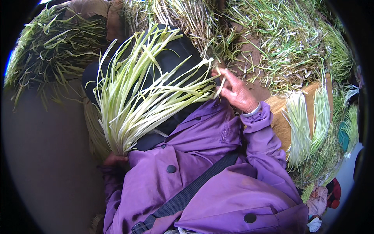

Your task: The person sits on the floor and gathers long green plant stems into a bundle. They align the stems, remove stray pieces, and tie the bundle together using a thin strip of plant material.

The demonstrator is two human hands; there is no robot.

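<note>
A fanned bunch of pale yellow-green leafy stalks, like blanched chives, [137, 102] lies across my dark-trousered lap. At its narrow base, low on the left, my left hand [115, 159] is closed around the stalks, partly hidden by them and the purple jacket. By the leaf tips on the right, my right hand [235, 90] has its thumb and fingertips together on a thin pale leaf [221, 86]. A white bracelet circles that wrist.
On a wooden board [277, 108] at right lie neat bundles of pale stalks [299, 128]. Loose green leaves [292, 52] heap behind it, and a darker green pile [58, 49] stands upper left. Another person [318, 201] is at lower right.
</note>
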